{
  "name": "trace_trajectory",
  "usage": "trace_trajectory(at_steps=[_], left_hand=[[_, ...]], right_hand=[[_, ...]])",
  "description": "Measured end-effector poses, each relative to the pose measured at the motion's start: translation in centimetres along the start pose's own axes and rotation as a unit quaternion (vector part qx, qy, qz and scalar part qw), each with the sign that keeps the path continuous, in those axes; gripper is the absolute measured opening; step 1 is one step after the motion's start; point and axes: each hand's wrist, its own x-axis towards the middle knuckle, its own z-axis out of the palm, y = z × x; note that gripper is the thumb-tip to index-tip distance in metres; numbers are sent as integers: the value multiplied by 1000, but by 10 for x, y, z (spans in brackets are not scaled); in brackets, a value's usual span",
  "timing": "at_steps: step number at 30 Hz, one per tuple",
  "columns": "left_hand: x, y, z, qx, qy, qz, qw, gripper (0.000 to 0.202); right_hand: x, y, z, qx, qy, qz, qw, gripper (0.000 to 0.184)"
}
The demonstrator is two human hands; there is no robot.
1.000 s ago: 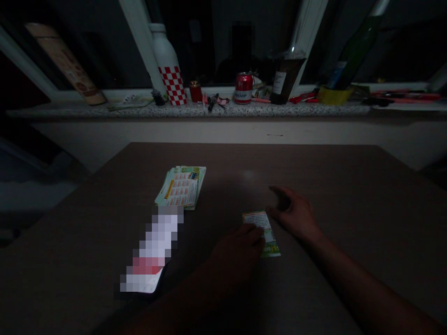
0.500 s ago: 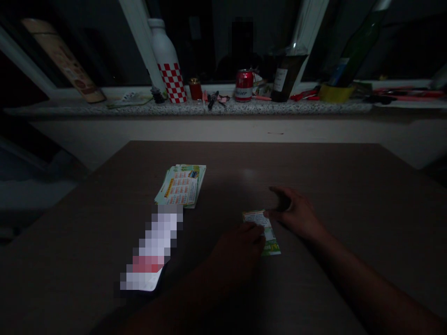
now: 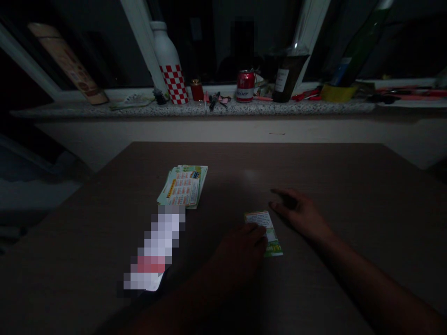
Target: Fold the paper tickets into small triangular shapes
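A small green and white printed card (image 3: 266, 226) lies on the brown table (image 3: 331, 177) in dim light. My left hand (image 3: 240, 253) rests on its left edge, fingers bent down onto it. Just right of the card's far corner my right hand (image 3: 298, 211) lies on the table, fingers loosely stretched forward and holding nothing. A stack of similar printed cards (image 3: 182, 187) sits farther left. A pixelated flat object (image 3: 155, 251) lies slanted below that stack.
A stone window sill (image 3: 195, 109) runs behind the table. On it stand a white bottle with red checks (image 3: 170, 65), a red can (image 3: 245, 86), dark bottles (image 3: 285, 74), a yellow tape roll (image 3: 334, 93) and small clutter.
My right hand has drawn slightly back off the card's far corner. The left hand stays on the card. The view has shifted a little.
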Motion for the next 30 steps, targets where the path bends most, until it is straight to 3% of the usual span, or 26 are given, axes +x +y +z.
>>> trace_trajectory(at_steps=[3, 8, 16, 22, 30], left_hand=[[-1, 1, 1, -3, 12, -2, 1000, 29], [1, 0, 5, -5, 24, -6, 1000, 26], [5, 4, 7, -2, 35, -24, 999, 27], [6, 6, 10, -3, 68, -55, 996, 25], [3, 2, 8, -56, 127, -108, 984, 22]], right_hand=[[-11, -1, -3, 1, -20, -20, 1000, 33], [-29, -7, -1, -5, -56, -68, 996, 36], [-36, -16, 0, 137, -50, -111, 983, 42], [-44, -23, -5, 184, -68, -99, 976, 63], [-47, -23, -6, 279, -80, -48, 956, 61]])
